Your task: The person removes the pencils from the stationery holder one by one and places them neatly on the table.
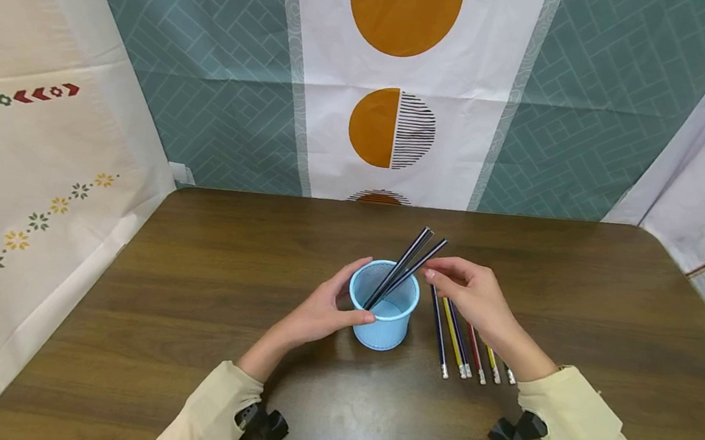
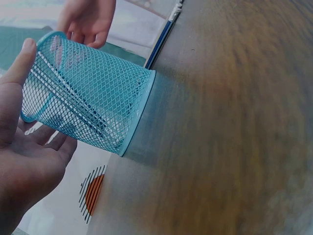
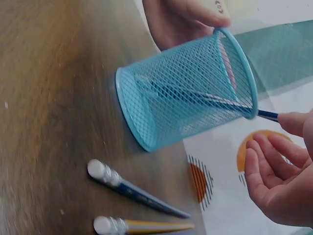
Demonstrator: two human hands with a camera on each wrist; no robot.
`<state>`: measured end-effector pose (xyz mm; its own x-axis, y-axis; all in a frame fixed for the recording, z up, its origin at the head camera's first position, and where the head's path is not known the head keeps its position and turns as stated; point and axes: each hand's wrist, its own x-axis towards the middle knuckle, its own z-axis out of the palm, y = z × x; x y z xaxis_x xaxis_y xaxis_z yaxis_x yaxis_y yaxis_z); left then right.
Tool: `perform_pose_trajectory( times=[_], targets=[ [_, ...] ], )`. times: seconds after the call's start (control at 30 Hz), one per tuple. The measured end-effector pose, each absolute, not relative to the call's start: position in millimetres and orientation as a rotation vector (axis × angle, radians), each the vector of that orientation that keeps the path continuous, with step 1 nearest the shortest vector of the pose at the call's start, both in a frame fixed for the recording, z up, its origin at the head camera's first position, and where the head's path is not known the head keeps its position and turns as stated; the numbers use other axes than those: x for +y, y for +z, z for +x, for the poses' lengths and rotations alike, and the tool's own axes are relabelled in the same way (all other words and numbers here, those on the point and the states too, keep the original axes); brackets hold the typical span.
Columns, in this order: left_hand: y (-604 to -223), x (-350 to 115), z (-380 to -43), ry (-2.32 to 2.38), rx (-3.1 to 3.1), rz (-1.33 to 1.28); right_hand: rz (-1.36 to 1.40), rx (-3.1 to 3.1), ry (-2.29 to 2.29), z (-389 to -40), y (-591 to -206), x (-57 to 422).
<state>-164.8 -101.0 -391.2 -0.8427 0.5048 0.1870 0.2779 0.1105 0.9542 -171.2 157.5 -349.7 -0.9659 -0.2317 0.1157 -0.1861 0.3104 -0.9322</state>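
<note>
We saw the left hand [image 1: 323, 311] gripping the light-blue mesh cup [image 1: 381, 334], thumb at the rim and the other fingers round the far side. The right hand [image 1: 475, 294] had its thumb and forefinger at a dark pencil [image 1: 434, 252] leaning out of the cup; we could not tell whether they pinched it or merely touched it. Beside that pencil, more dark pencils [image 1: 399, 268] slanted in the cup, which stood on the brown table [image 1: 219, 269].

We judged the cup stiff but light, easily tipped by a knock, so best held round its wall, just below the smooth rim. The pencils looked rigid, thin and rather slick, likely to roll, and best pinched along the shaft.

Just right of the cup, we found a row of loose pencils [image 1: 454, 337], eraser ends towards the person. Patterned cloth [image 1: 228, 99] hung beyond the table.
</note>
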Motion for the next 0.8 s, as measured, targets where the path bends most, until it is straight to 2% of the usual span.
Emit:
perform_pose_trajectory(
  times=[0.8],
  targets=[
    [-392.3, -101.6, -165.0, 1.805, 2.208, 0.812, -0.347, 2.546, -1.868, -177.1, -353.8, 135.6]
  ],
)
